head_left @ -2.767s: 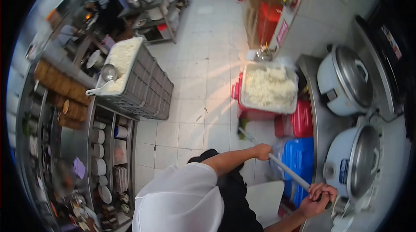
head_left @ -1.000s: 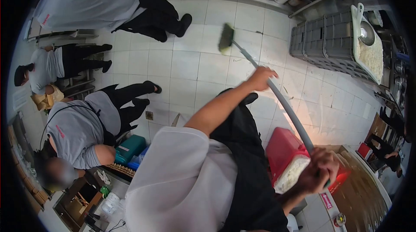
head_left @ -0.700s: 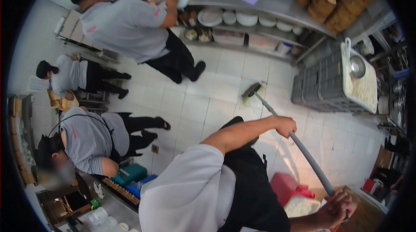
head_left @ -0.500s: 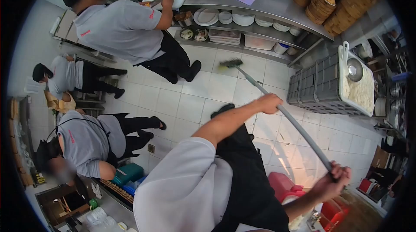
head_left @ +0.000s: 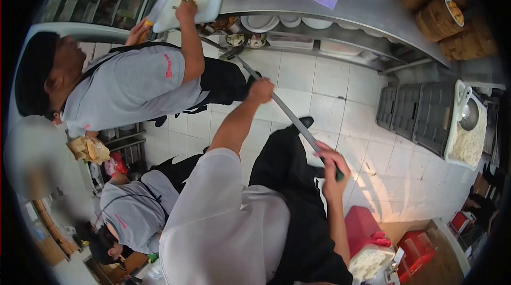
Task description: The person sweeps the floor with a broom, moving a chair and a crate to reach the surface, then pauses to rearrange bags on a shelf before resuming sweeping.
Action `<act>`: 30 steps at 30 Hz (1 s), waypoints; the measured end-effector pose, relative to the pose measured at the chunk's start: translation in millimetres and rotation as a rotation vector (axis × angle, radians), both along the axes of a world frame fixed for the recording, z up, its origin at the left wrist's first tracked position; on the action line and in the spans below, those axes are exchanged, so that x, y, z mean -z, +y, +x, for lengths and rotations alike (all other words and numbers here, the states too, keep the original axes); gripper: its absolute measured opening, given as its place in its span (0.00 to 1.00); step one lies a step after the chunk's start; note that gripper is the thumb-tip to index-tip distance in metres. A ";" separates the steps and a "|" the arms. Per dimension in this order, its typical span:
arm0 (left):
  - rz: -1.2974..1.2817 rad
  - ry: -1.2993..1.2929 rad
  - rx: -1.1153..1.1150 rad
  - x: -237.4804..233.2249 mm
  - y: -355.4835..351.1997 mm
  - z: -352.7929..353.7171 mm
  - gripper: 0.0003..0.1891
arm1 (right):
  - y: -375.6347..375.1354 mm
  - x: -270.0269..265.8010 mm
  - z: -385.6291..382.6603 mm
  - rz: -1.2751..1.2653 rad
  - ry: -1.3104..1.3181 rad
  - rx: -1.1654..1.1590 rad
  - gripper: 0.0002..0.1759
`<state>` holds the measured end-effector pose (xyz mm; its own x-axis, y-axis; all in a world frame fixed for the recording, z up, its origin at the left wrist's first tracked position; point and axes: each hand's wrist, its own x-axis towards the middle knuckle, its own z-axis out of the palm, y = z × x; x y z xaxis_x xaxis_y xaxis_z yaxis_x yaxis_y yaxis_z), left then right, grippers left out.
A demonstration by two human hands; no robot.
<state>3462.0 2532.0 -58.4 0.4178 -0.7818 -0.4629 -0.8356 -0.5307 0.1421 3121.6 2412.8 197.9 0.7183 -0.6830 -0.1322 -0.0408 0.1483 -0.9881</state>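
Observation:
A broom with a long grey handle [head_left: 293, 114] slants across the view. My left hand [head_left: 261, 91] is closed round the handle partway down, on the side of the bristles. Near the green handle end, my right hand [head_left: 332, 168] grips the same broom. The small dark broom head [head_left: 232, 53] touches or nearly touches the floor at the foot of the steel counter's lower shelf, beside a co-worker's legs. The co-worker's dark trousers and shoe lie close to the handle and my left hand.
A co-worker [head_left: 133, 83] stands at a white cutting board [head_left: 207, 3] on the steel counter [head_left: 367, 5], holding a knife. Another person [head_left: 138, 205] bends at lower left. Grey crates [head_left: 410, 114] stand right, below a tray of white food. A red bin [head_left: 362, 226] stands near my right arm.
The broom head has moved leftward to the counter's base. Both hands have shifted left with the handle. My view has turned, and the co-worker at the counter appears nearer.

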 end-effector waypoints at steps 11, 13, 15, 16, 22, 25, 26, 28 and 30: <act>-0.302 0.438 0.131 25.6 -114.3 -96.6 0.08 | -40.7 -72.9 -27.3 -0.272 -0.094 0.171 0.09; -0.291 0.560 0.350 -3.9 -140.5 -152.8 0.07 | -35.5 -117.7 -59.2 -0.343 -0.035 0.236 0.10; -0.233 0.756 0.565 -20.7 -161.6 -218.4 0.06 | -22.6 -161.8 -84.8 -0.384 -0.001 0.286 0.11; -0.230 0.859 0.626 -28.2 -165.5 -243.2 0.06 | -15.6 -178.1 -91.2 -0.402 0.004 0.295 0.11; -0.396 0.926 0.640 -127.1 -164.5 -264.9 0.06 | 12.2 -231.5 -138.7 -0.436 -0.402 0.407 0.10; -0.350 0.806 0.622 -105.7 -163.2 -225.7 0.08 | 13.4 -186.6 -156.9 -0.569 -0.420 0.505 0.15; -0.310 0.783 0.567 -82.2 -171.4 -208.2 0.10 | 8.0 -173.8 -135.0 -0.388 -0.255 0.616 0.14; -0.336 0.657 0.538 -34.0 -190.1 -178.3 0.07 | -5.3 -128.3 -90.4 -0.276 -0.290 0.638 0.15; -0.477 0.628 0.535 -4.0 -209.4 -180.2 0.09 | 4.5 -106.9 -77.8 -0.350 -0.262 0.681 0.16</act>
